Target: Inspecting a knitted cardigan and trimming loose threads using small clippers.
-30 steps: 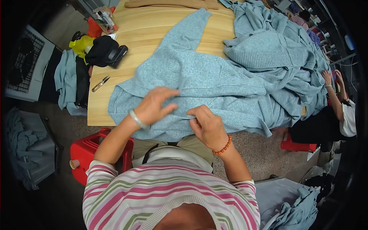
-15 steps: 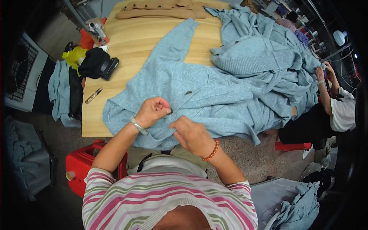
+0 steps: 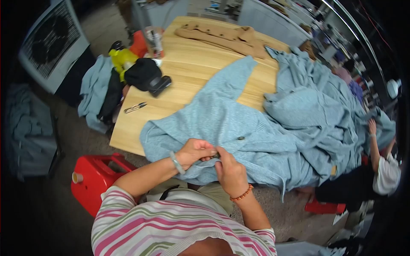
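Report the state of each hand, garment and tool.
Blue cardigan: spread out, rumpled, unfolded.
Left hand: fingers pinched on the cardigan's near part.
Right hand: fingers pinched close beside the left's.
Snips: lying on the table, not held; blades too small to judge.
Tan garment: laid out, buttons showing.
Blue garment pile: heaped, crumpled.

Holding left hand pinched, thumb against fingers; holding right hand just beside it, fingers bent; angling both forearms inward.

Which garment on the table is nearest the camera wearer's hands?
The blue garment spread at the front, one sleeve pointing away; the blue heap lies right, the tan garment beyond.
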`<state>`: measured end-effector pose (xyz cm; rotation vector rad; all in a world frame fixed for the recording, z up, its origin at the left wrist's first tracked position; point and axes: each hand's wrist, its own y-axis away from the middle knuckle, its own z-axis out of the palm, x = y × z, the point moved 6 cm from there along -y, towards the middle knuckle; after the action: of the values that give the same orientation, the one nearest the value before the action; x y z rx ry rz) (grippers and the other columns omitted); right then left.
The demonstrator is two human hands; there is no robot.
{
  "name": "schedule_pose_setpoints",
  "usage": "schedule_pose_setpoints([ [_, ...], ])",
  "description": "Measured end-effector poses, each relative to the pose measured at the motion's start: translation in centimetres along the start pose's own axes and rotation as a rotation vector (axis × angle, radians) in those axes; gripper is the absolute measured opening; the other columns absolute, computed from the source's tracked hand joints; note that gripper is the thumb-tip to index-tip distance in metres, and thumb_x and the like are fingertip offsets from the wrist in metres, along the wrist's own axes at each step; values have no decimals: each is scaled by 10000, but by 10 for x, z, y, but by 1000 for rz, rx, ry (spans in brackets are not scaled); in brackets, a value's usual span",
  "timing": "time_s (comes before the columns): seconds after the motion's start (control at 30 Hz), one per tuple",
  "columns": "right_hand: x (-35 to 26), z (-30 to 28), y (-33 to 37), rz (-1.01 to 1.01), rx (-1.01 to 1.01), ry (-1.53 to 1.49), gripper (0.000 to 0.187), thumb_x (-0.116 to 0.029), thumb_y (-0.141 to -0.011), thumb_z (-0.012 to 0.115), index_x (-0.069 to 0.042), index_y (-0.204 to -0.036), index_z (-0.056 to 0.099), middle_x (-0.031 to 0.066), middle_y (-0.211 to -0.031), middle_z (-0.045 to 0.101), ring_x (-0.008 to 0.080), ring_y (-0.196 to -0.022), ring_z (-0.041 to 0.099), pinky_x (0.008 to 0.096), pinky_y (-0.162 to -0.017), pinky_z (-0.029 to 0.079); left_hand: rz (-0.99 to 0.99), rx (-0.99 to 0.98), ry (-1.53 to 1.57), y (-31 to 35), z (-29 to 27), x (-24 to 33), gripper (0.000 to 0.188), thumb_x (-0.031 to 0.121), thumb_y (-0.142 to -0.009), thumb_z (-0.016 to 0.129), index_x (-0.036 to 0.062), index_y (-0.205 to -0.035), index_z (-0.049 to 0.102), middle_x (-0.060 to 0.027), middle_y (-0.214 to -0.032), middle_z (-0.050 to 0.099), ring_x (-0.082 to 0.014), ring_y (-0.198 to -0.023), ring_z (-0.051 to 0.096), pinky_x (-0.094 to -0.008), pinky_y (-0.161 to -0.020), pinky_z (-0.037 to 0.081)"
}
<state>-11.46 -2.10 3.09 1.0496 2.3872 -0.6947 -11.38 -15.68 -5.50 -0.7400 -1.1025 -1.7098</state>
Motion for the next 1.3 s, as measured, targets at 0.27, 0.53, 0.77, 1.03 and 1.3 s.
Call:
schedule_pose_setpoints([
  [0.27,1,3,-3,-25,-77,46,310,-26,-809,599,15,-1114,565,206,-847,582,397,-717,593,445,-609,486,235,-105,-366,16,11,12,363,199,-814,726,-40,-1069,628,-25,-873,640,-89,-797,578,-243,-715,483],
  [0.53,6,7,-5,-26,-180,67,275,-76,-845,598,26,-1098,558,227,-881,582,419,-722,594,457,-627,492,610,50,-900,34,19,31,248,89,-814,630,-3,-1044,642,-157,-875,625,-325,-801,615,-365,-699,490],
  [0.77,16,2,-5,-52,-226,-51,276,0,-838,550,36,-1112,562,224,-913,573,410,-785,591,449,-660,489,661,77,-884,28,22,29,107,83,-835,586,19,-910,628,-154,-853,619,-349,-794,607,-396,-686,488],
  [1.03,26,15,5,-73,-121,6,340,83,-760,508,37,-1091,572,204,-902,544,385,-788,590,434,-680,500,606,137,-955,29,27,30,91,35,-822,574,12,-906,598,-156,-797,570,-352,-744,575,-400,-650,462],
  [1.3,35,9,-5,-97,-9,-269,92,-31,-834,604,31,-902,605,189,-799,563,377,-718,584,418,-607,477,590,89,-940,17,23,36,102,47,-835,589,12,-925,620,-134,-812,600,-267,-673,575,-331,-599,448],
])
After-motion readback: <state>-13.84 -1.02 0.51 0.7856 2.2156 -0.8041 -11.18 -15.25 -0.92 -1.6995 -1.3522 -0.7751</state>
